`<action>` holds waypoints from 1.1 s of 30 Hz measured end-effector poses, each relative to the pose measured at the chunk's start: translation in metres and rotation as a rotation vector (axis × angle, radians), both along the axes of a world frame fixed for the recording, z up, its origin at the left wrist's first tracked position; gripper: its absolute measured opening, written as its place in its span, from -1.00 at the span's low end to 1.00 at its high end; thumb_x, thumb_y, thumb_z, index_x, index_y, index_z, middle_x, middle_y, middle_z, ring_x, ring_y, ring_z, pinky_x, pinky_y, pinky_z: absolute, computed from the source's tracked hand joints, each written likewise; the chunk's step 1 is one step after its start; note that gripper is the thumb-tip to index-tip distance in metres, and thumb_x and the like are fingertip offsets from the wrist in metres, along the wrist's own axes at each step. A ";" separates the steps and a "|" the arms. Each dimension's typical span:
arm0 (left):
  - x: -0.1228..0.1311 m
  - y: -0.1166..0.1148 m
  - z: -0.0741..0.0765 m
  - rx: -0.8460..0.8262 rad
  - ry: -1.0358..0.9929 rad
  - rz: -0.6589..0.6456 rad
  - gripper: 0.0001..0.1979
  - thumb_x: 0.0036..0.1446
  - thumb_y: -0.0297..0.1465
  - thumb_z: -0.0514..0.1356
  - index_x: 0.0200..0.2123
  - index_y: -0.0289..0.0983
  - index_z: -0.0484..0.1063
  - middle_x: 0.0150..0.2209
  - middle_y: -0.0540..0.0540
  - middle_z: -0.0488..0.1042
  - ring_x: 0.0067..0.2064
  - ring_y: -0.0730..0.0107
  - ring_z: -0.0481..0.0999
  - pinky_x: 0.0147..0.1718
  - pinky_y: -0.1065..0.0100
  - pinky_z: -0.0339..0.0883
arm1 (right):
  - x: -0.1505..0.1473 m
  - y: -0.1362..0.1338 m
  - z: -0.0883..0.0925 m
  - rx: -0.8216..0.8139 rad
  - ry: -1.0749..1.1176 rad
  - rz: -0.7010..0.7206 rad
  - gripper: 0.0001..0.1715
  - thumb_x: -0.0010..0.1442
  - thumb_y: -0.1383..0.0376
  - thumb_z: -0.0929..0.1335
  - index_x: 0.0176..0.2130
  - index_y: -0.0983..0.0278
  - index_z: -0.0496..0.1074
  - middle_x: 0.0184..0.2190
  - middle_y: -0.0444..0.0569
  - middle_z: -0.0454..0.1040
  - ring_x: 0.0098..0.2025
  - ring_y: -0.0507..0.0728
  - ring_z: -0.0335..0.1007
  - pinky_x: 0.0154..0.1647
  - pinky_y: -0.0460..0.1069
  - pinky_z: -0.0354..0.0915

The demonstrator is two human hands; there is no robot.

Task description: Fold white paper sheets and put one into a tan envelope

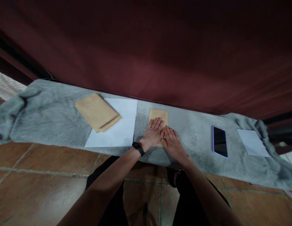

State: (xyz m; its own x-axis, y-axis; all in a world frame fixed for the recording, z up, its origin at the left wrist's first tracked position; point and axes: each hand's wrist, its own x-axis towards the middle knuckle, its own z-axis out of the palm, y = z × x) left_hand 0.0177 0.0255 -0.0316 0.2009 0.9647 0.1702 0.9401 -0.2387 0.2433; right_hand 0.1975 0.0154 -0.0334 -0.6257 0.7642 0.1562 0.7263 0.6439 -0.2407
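A brown paper envelope [158, 112] lies on the grey cloth in front of me, mostly covered by my hands. Flat on its middle, fingers stretched out, rests my left hand [153, 131], with a black band on the wrist. My right hand [172, 141] lies beside it, also flat and open, over the envelope's right edge and the cloth; the two hands touch near the thumbs. To the left, a small pile of brown envelopes [96, 110] sits at an angle on creased white paper [123, 125].
A grey cloth [53, 116] covers the long, narrow surface. On the right lie a phone [219, 141] with a pale purple edge and a white sheet [253, 143]. Dark red fabric [146, 72] hangs along the far side. Below is a tiled floor [49, 191].
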 end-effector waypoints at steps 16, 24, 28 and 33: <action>-0.003 0.029 0.001 -0.013 0.001 0.107 -0.39 0.42 -0.29 -0.10 0.44 -0.44 0.07 0.48 -0.33 0.10 0.52 0.09 0.00 0.47 0.00 -0.11 | -0.004 0.001 0.006 -0.032 -0.065 -0.012 -0.29 0.50 0.14 0.11 0.48 0.43 0.03 0.50 0.19 0.03 0.54 0.25 -0.12 0.54 0.25 -0.11; -0.009 0.030 0.009 -0.128 0.090 0.220 -0.34 0.45 -0.23 -0.17 0.47 -0.48 -0.01 0.51 -0.29 -0.03 0.53 0.15 -0.08 0.49 0.13 -0.20 | -0.004 0.000 0.008 -0.022 -0.035 -0.027 -0.30 0.49 0.18 0.13 0.46 0.45 0.08 0.49 0.20 0.06 0.54 0.25 -0.09 0.54 0.24 -0.11; -0.016 0.026 0.011 -0.148 0.114 0.261 -0.32 0.46 -0.20 -0.19 0.48 -0.49 -0.01 0.51 -0.29 -0.04 0.53 0.13 -0.09 0.48 0.13 -0.17 | -0.004 0.000 0.008 -0.019 -0.041 -0.030 -0.30 0.49 0.18 0.15 0.46 0.45 0.06 0.49 0.19 0.05 0.53 0.25 -0.07 0.54 0.23 -0.10; -0.021 0.016 0.018 -0.145 0.115 0.276 -0.34 0.46 -0.20 -0.19 0.45 -0.50 0.07 0.48 -0.34 0.05 0.52 0.07 -0.01 0.46 0.06 -0.09 | -0.003 0.001 0.007 -0.001 -0.038 -0.021 -0.30 0.49 0.17 0.14 0.46 0.43 0.06 0.50 0.17 0.04 0.53 0.25 -0.06 0.54 0.23 -0.10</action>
State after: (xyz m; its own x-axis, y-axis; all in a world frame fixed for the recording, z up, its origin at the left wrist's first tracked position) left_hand -0.0028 0.0419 -0.0134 -0.0613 0.9979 0.0186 0.9878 0.0579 0.1446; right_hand 0.1945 0.0165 -0.0261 -0.6153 0.7771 0.1322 0.7480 0.6285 -0.2133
